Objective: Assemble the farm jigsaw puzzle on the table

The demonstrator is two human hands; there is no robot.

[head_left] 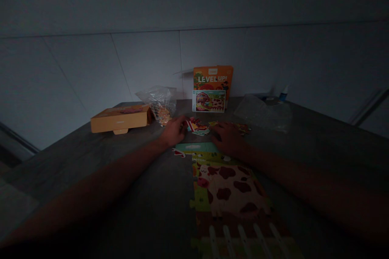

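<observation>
A partly joined jigsaw puzzle (234,186) lies on the table before me, showing a brown-spotted cow above a white fence. Beyond its top edge is a heap of loose puzzle pieces (199,126). My left hand (175,130) is at the heap's left side, fingers curled and closed on a puzzle piece at its edge; the dim light hides the exact grip. On the right, my right hand (227,137) rests over the pieces, palm down, fingers apart and bent. A red-and-white piece (179,153) lies by the puzzle's upper left corner.
Against the wall stands an orange "LEVEL UP!" box (212,76) with a farm picture card (209,101) in front. An open orange box lid (121,119) and a clear bag with pieces (162,107) are left. Rightward lie a clear plastic bag (264,113) and a small blue bottle (283,95).
</observation>
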